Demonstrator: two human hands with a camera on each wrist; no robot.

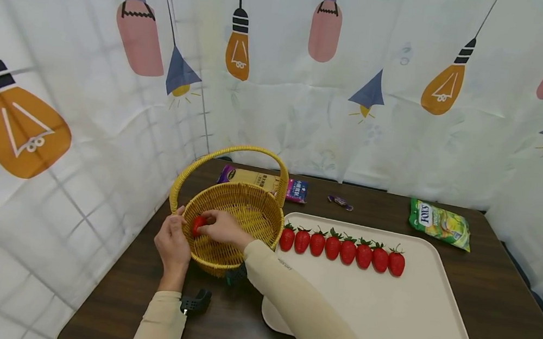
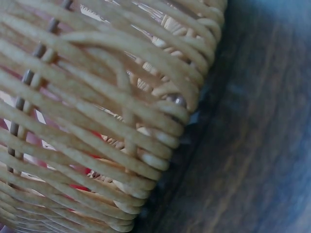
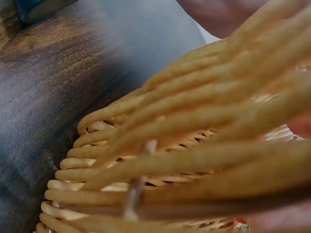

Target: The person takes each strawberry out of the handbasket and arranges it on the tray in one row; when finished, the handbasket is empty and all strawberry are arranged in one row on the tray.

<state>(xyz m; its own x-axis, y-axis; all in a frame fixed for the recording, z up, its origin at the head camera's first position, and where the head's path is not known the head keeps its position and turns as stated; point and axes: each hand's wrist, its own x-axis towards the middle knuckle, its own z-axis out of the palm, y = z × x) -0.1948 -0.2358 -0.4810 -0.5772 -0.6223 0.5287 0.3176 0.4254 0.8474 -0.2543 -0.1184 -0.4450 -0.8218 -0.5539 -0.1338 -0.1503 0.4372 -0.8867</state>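
Note:
A yellow woven basket (image 1: 223,266) with a tall arched handle stands on the dark table. At its left side, by the foot of the handle, my left hand (image 1: 175,245) grips the rim. My right hand (image 1: 222,227) reaches inside and pinches a red strawberry (image 1: 198,224) near the left inner wall. Woven strands (image 2: 121,104) fill much of the left wrist view, with bits of red showing through the gaps. Close up in the right wrist view is the basket's wall (image 3: 160,131); the right fingertips are mostly hidden there.
Right of the basket lies a cream tray (image 1: 365,315), with several strawberries (image 1: 347,251) in a row along its far side. Behind the basket are snack packs (image 1: 297,190). A small purple-wrapped candy (image 1: 340,202) and a green candy bag (image 1: 440,224) lie farther back.

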